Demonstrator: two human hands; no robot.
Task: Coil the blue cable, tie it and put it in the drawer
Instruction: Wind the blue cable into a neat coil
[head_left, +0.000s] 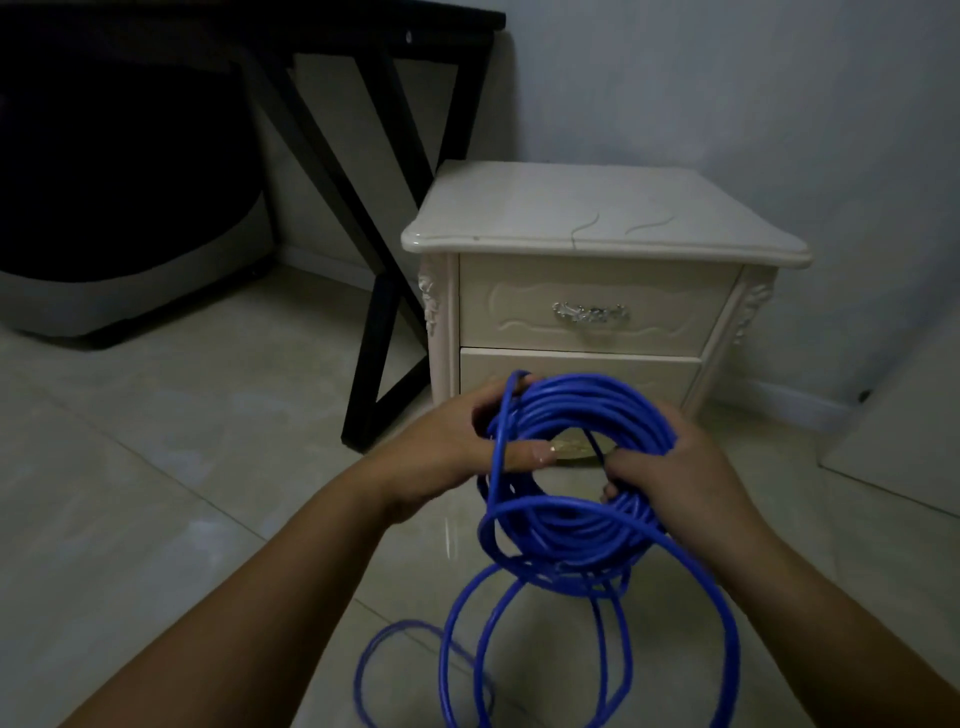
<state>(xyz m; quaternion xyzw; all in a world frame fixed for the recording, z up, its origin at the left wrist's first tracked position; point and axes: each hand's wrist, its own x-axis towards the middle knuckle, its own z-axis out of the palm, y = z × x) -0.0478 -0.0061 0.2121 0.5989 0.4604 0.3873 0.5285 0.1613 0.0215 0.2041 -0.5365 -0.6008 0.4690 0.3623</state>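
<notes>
Head view, looking down: held the coiled blue cable (576, 410) in the air in front of the nightstand (597, 208), blocking most of the lower drawer (571, 366). Gripped the coil's left side with the left hand (447, 457), fingers curled round the strands and thumb laid across the inside; clamped the right side with the right hand (670, 467), fingertips buried among the strands. Let loose loops hang below the coil, cut off at the bottom edge. Could not identify a small yellowish piece (569, 448) inside the ring. Showed the top drawer (519, 312) closed, the black desk (311, 21) mostly dark.
</notes>
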